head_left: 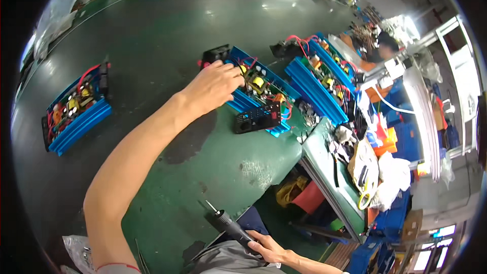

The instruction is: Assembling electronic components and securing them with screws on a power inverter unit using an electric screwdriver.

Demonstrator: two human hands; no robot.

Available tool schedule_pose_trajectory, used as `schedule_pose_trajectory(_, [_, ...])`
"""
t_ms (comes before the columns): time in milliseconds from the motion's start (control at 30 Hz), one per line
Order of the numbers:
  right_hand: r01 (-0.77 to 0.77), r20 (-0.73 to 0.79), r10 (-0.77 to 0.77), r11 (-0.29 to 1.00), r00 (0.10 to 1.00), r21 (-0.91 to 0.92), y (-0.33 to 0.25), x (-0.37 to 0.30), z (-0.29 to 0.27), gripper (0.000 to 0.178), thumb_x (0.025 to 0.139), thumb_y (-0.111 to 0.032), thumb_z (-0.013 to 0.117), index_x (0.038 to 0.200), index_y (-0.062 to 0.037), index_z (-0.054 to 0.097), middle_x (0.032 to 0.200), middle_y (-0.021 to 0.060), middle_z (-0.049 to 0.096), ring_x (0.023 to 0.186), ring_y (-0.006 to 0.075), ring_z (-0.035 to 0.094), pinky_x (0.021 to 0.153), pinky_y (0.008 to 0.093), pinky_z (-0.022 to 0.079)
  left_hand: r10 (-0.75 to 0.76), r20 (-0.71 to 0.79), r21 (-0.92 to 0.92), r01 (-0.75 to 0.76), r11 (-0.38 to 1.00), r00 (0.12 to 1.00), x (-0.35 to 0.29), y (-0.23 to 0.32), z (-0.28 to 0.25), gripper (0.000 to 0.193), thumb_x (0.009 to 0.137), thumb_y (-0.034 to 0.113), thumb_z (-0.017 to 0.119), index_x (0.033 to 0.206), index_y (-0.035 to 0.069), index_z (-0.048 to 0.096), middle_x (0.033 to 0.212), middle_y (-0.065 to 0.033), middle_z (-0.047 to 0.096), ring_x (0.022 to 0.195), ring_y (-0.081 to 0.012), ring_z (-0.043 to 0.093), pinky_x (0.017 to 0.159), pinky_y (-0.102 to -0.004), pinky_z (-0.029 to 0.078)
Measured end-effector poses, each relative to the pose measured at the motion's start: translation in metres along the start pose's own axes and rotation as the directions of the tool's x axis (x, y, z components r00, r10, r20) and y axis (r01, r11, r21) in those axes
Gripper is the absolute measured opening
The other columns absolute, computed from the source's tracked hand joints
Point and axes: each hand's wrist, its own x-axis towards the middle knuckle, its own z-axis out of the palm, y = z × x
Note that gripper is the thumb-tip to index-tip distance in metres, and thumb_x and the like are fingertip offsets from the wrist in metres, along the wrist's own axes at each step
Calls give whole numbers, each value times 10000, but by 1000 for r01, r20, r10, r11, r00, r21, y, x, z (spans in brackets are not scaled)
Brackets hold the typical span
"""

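My left hand (215, 83) reaches over the left end of a blue-cased circuit unit (246, 102), its fingers bent and closed onto that end. Exactly which part they pinch is hidden beneath them. The unit is open on top, showing a green board with yellow-wrapped coils and red wires. A black end plate (258, 118) with cut-outs leans at its near right side, and another black end piece (217, 53) is by its far left end. Low in front of my body, my right hand (266, 248) is closed around a black power screwdriver (231, 227), its bit pointing up and left.
Another blue-cased unit (80, 109) sits at the left of the green table (167, 35). Several more units (319, 89) are crowded to the right. A side bench (340, 182) carries bags and tape. Farther right, a person (388, 45) is near a bright lamp (421, 116).
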Motion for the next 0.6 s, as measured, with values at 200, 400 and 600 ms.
schedule_pose_trajectory(200, [102,-284,-60,986,957,134,38,-7,6,509,1026,-327,517,1386,30,489,960,76,645,864,158,568,801,332,481,159,6,152,-158,976,987,26,-5,43,366,642,208,877,881,96,623,934,-39,605,958,-220,601,839,-357,454])
schedule_pose_trajectory(400, [129,-235,-85,976,968,177,57,8,-16,464,1002,-361,497,1276,10,556,928,43,624,839,133,552,780,312,470,78,81,213,-93,973,994,19,-1,50,346,644,240,861,871,98,642,928,-35,630,965,-210,641,800,-355,477])
schedule_pose_trajectory(600, [370,-396,-244,885,885,284,71,12,-27,692,957,-689,437,1082,-20,556,824,62,613,650,141,573,561,284,449,-25,37,186,18,982,999,9,38,23,350,688,268,831,895,65,636,914,-68,631,911,-235,660,750,-376,507])
